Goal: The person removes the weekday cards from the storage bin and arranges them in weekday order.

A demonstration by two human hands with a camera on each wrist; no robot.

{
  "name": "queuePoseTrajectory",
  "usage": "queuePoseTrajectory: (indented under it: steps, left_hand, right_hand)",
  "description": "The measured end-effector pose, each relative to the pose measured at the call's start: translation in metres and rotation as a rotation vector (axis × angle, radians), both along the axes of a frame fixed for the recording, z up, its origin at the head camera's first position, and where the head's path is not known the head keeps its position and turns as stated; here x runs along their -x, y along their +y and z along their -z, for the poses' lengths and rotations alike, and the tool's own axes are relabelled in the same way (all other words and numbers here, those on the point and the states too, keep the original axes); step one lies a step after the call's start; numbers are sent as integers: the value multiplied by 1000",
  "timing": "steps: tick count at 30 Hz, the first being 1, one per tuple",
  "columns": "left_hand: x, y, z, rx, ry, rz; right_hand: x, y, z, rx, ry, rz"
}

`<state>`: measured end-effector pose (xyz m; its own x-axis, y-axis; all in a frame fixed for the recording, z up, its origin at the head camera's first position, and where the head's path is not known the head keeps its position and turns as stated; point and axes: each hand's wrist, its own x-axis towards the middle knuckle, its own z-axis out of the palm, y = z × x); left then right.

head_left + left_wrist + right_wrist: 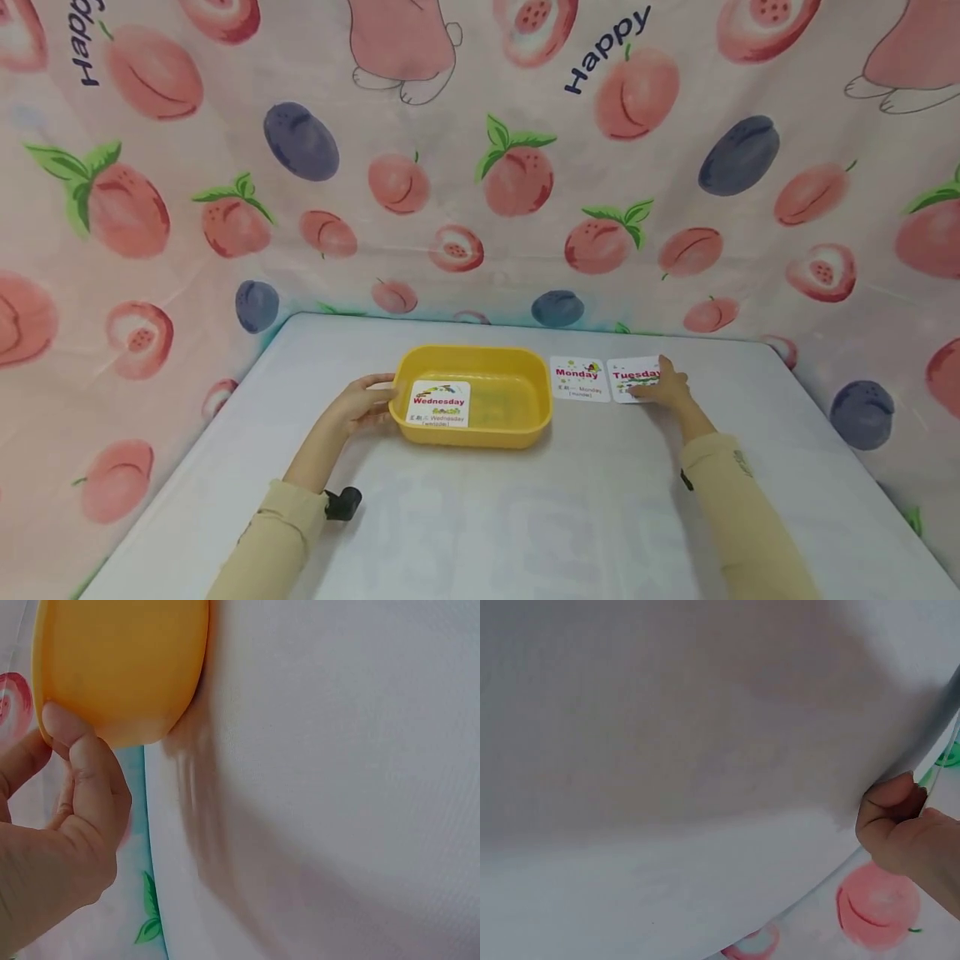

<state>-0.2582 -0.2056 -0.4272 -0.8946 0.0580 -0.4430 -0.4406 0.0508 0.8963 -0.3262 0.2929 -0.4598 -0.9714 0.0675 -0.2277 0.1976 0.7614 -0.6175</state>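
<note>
My left hand (363, 406) grips the left end of a yellow plastic basin (525, 435); in the left wrist view, thumb and fingers pinch its rim (39, 682). Inside the basin, toward its left, lies a white card (438, 405) printed "Wednesday" in red. My right hand (669, 387) holds a "Tuesday" card (624, 369) by its right part, covering the end of the word. That card shows nearly edge-on beside the curled fingers of the hand (904, 829) in the right wrist view. Just left of it lies a "Monday" card (579, 392) on the table.
A white-covered table (480, 517) bears the basin and cards. Behind it hangs a pink cloth (450, 292) printed with peaches and plums. A small black device (343, 503) sits at the left wrist.
</note>
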Motion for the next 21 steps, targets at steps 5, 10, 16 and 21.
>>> queuePoseTrajectory:
  steps: [5,10,16,21]
  left_hand:
    - [0,0,2,-29,14,-10]
    - [2,3,2,-34,11,-16]
    - [2,3,1,-12,19,-20]
    - [-1,3,-2,0,13,-16]
  right_hand:
    - [-1,-6,-3,-78,-75,66]
    - [-6,-12,-11,-115,-102,122]
    - [-15,-21,-18,-112,-122,172]
    - [-20,-24,-19,-73,-123,193]
